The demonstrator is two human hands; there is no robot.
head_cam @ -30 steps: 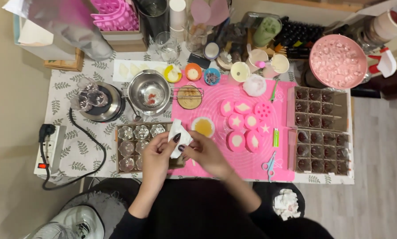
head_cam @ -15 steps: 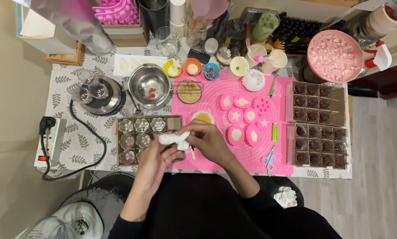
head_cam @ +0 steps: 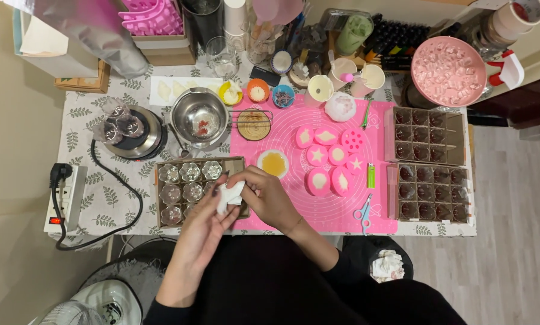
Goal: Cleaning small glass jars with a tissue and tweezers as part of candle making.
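Both my hands meet over the right end of a tray of clear flower-shaped glass cups. My left hand and my right hand together hold a crumpled white tissue; what it wraps is hidden. Just right of my hands lies a pink silicone mat with several pink moulds filled with pale wax, and a small white dish of amber liquid.
A steel bowl, a hot plate with a black cord and a power strip sit at the left. Two boxes of dark cups stand at the right, beside scissors and a green lighter. Jars and cups crowd the back.
My hands have stayed over the tray's right end, turning the white tissue between them. The camera view has shifted slightly.
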